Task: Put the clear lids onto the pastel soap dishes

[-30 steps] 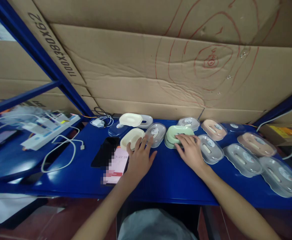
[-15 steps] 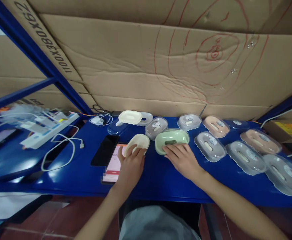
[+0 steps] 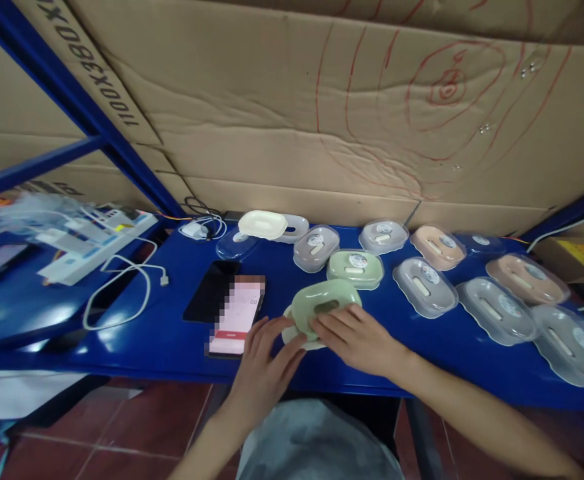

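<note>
A green soap dish tray (image 3: 322, 291) with an oval opening is tilted over a cream soap dish base (image 3: 289, 339), covering most of it. My right hand (image 3: 362, 341) grips the tray at its near right side, fingertips by the opening. On the left, my left hand (image 3: 267, 357) pinches the cream base at its edge between thumb and fingers. Just behind them sits a green soap box (image 3: 356, 269) under a clear lid. Whether the tray touches the base is hard to tell.
Lidded grey soap boxes (image 3: 425, 287) and peach ones (image 3: 438, 247) spread rightward. At the back lie a cream dish (image 3: 263, 225), a grey tray (image 3: 299, 228) and a clear lid (image 3: 235, 245). Left are a lit phone (image 3: 237, 317), a dark phone (image 3: 207, 293) and a power strip (image 3: 97, 247).
The cream base has moved right and nearer me in my left hand. My right hand has brought the green tray nearer and left, over the base, uncovering the green lidded box behind.
</note>
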Action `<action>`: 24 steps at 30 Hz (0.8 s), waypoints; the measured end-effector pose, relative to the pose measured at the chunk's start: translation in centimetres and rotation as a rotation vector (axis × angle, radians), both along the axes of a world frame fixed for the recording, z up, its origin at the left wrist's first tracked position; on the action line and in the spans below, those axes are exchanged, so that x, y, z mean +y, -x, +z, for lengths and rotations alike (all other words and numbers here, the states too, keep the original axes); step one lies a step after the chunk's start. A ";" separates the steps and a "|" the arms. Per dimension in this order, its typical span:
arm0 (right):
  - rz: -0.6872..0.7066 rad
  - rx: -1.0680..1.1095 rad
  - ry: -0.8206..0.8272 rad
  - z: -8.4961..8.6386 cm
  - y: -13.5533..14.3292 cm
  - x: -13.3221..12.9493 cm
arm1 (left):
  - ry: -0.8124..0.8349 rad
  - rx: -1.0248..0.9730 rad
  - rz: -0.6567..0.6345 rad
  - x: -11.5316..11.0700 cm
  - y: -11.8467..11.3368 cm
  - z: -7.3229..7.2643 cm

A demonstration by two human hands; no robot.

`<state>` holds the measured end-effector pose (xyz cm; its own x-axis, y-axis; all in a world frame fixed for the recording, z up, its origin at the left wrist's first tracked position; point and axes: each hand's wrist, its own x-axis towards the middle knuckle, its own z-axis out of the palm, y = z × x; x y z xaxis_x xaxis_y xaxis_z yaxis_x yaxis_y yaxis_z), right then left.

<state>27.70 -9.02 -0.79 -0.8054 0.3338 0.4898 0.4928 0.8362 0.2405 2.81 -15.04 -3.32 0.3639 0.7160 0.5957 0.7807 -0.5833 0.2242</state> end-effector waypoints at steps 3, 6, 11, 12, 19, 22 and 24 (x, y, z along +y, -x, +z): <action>0.006 -0.034 0.026 -0.9 1.2 -0.6 | 0.008 0.010 0.003 0.4 0.4 -0.4; 0.022 -0.037 0.134 -1.3 1.2 -0.2 | 0.065 0.048 -0.045 0.8 0.6 -0.4; 0.061 0.026 0.342 -0.4 -1.0 1.3 | 0.061 0.029 -0.026 1.2 1.2 0.1; 0.052 0.038 0.363 -0.2 -1.5 1.6 | 0.055 0.025 -0.013 1.2 1.4 0.1; 0.044 0.039 0.419 0.0 -1.9 2.2 | 0.074 0.064 0.000 1.9 2.4 0.3; 0.039 0.034 0.381 -0.2 -1.6 1.9 | 0.067 0.121 -0.036 2.6 2.7 1.0; 0.041 0.035 0.362 -0.2 -1.5 1.8 | 0.056 0.175 -0.056 3.1 2.7 1.7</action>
